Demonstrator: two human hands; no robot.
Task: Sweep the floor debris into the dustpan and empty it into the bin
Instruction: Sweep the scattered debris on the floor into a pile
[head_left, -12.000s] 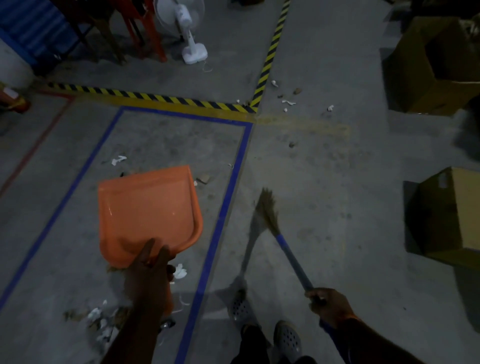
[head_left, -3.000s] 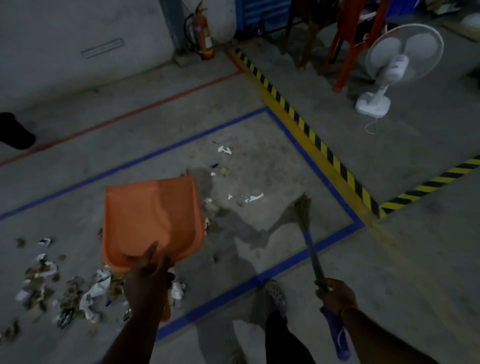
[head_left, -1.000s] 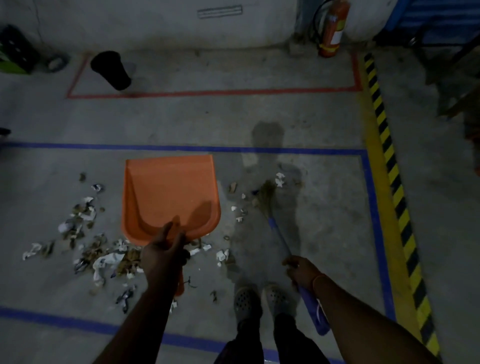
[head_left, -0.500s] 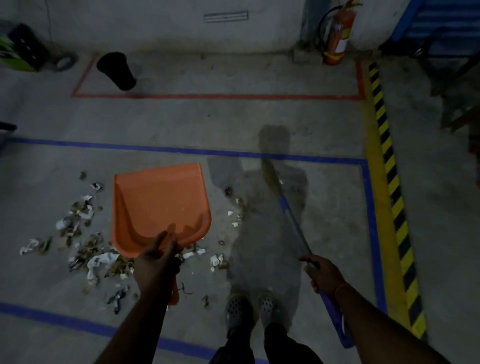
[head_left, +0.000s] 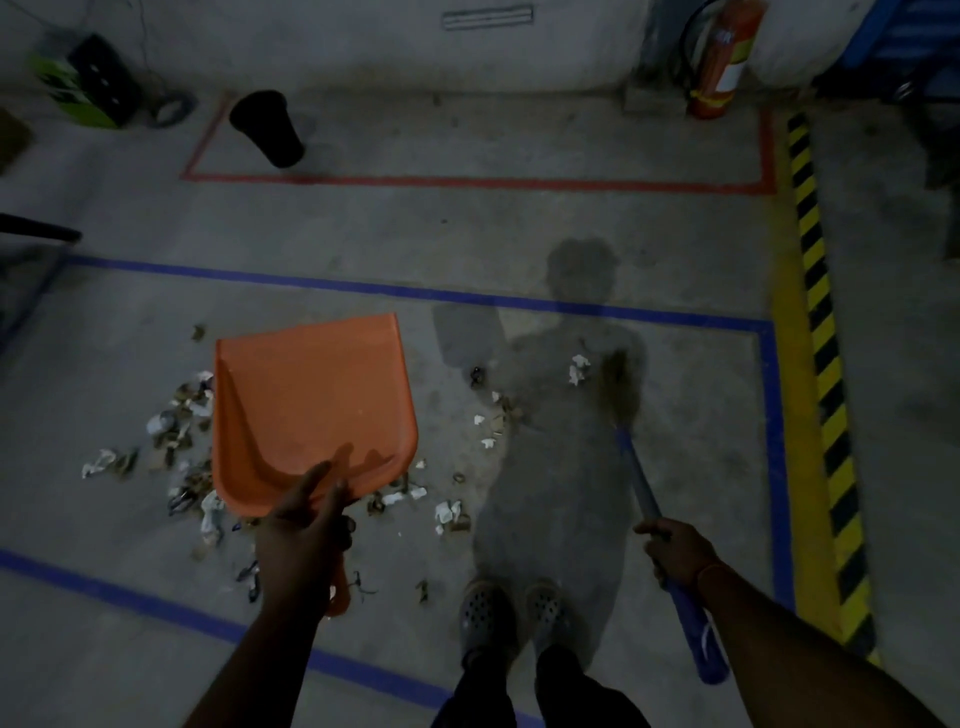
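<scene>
Left hand (head_left: 304, 535) holds the dustpan (head_left: 311, 410) above debris (head_left: 182, 441); right hand (head_left: 678, 551) grips the broom (head_left: 641, 483).

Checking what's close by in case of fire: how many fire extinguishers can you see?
1. The red fire extinguisher stands on the floor against the far wall, at the right corner of the red-taped rectangle. Others may sit outside the view.

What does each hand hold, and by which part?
The left hand grips the orange dustpan by its handle. The right hand grips the broom on its blue handle, near the lower end.
</scene>
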